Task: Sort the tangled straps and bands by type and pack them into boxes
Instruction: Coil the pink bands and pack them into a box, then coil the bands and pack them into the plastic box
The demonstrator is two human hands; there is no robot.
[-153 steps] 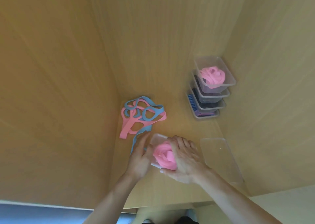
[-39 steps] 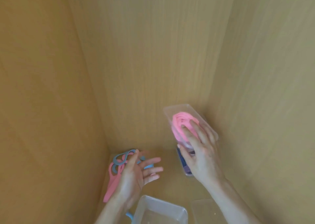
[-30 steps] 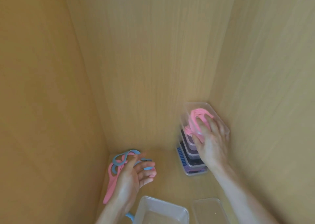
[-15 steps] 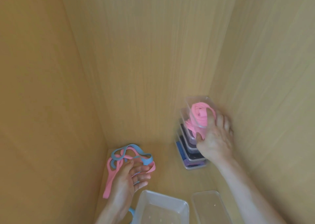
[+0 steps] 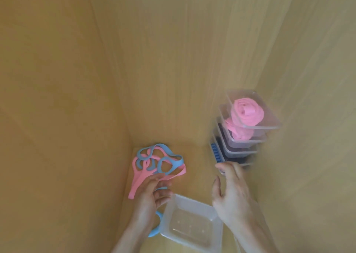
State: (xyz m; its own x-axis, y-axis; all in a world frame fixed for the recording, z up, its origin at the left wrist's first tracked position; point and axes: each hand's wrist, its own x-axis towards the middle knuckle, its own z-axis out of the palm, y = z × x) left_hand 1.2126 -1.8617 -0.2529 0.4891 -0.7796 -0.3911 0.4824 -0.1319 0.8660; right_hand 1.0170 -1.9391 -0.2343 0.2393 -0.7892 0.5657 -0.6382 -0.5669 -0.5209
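A tangle of pink and blue bands (image 5: 159, 162) lies in the left corner of the wooden shelf. My left hand (image 5: 152, 197) rests on its near edge, fingers loosely bent over a strand. A stack of clear boxes (image 5: 242, 137) stands at the right wall; the top box (image 5: 269, 118) holds a rolled pink band (image 5: 246, 112), the one below more pink, the lower ones dark and blue straps. My right hand (image 5: 231, 191) hovers in front of the stack, fingers relaxed, holding nothing. An empty clear box (image 5: 192, 224) sits between my hands.
Wooden walls close in at the left, back and right. A clear lid or second empty box (image 5: 256, 210) lies mostly hidden under my right hand. A blue band end (image 5: 156, 231) pokes out beside the empty box.
My right hand has let go of the pink-filled box, now on top of the stack, and pulled back toward me. My left hand has stayed on the tangle.
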